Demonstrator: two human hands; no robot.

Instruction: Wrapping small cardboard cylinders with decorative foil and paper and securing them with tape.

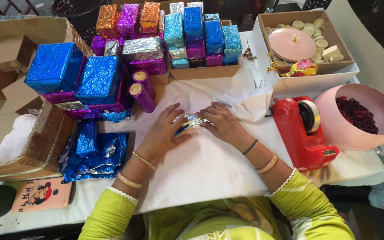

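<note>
Hands met at the middle of the white surface (210, 164), both working one small foil-wrapped packet (191, 121). The left hand (163, 131) lay over the packet's near-left side, fingers curled and pressing down on the foil. The right hand (221, 123) pinched the packet's right end between thumb and fingertips. The packet itself rested on the surface between the two hands, silver with a blue patch showing.

Loose blue foil sheets (95, 153) lay crumpled at the left edge of the surface, just beside a cardboard box (36, 146). Wrapped blue boxes (74, 73) were stacked above them, with two purple foil rolls (141, 89) leaning against the stack. Further stacks of wrapped boxes (198, 33) in blue, purple and orange stood at the far side. A red tape dispenser (303, 131) sat right of the hands, touching a pink bowl (334, 129) holding dark red beads (356, 114). A white tissue (252, 104) lay just beyond the right hand.
</note>
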